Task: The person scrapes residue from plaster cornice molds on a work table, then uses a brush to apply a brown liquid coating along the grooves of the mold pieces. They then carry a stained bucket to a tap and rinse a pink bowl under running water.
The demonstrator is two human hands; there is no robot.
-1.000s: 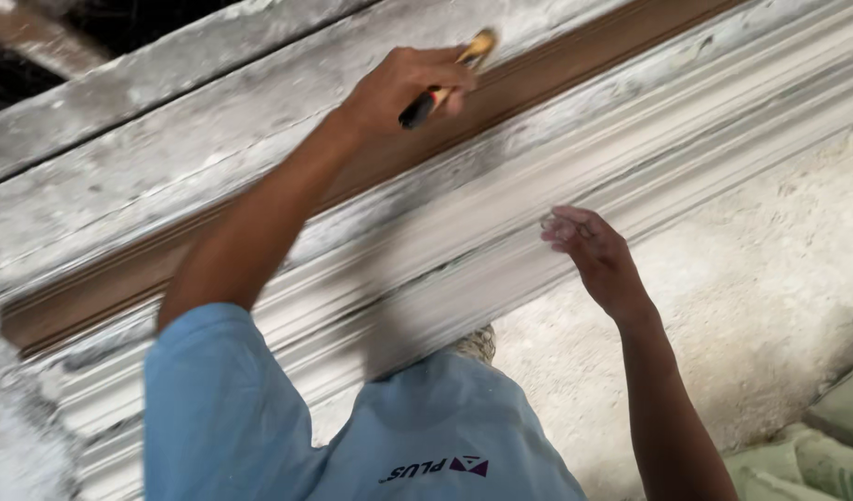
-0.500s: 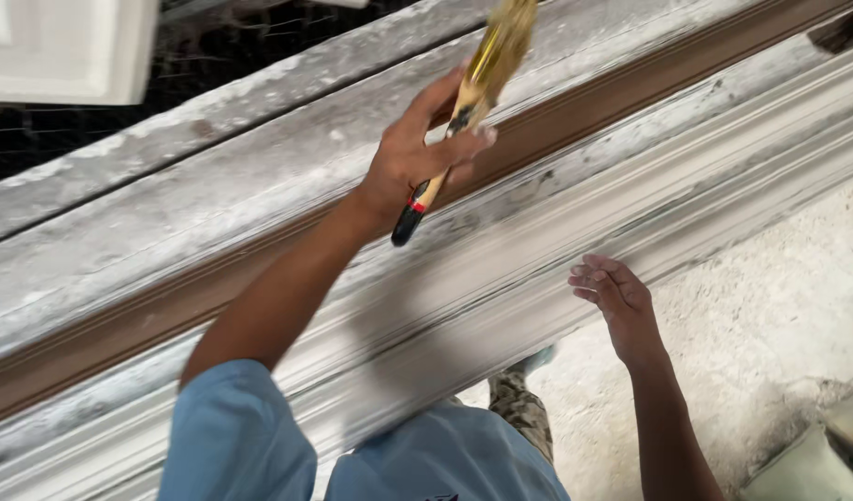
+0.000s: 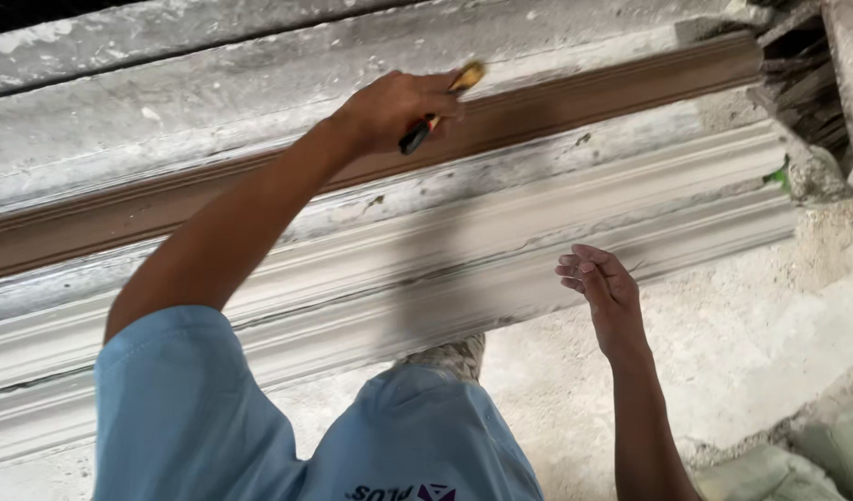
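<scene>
My left hand (image 3: pixel 394 109) is stretched forward and closed around a brush (image 3: pixel 440 102) with a yellow body and a dark handle end. The brush lies against a long brown strip (image 3: pixel 594 93) that runs along a white plaster moulding (image 3: pixel 538 232). My right hand (image 3: pixel 601 289) hovers lower down in front of the moulding's ribbed edge. Its fingers are loosely spread, dusted white and holding nothing. The brush's bristles are hidden behind my left hand.
A grey, plaster-caked ledge (image 3: pixel 259 83) runs above the brown strip. Rough dark wood and debris (image 3: pixel 816 83) stand at the top right. The floor (image 3: pixel 723 353) is pale and dusty. My foot (image 3: pixel 450 357) and light blue shirt (image 3: pixel 185 417) fill the bottom.
My left hand has brought the raised brush down onto the brown strip. My right hand has moved slightly left, still holding nothing. The view has shifted along the moulding.
</scene>
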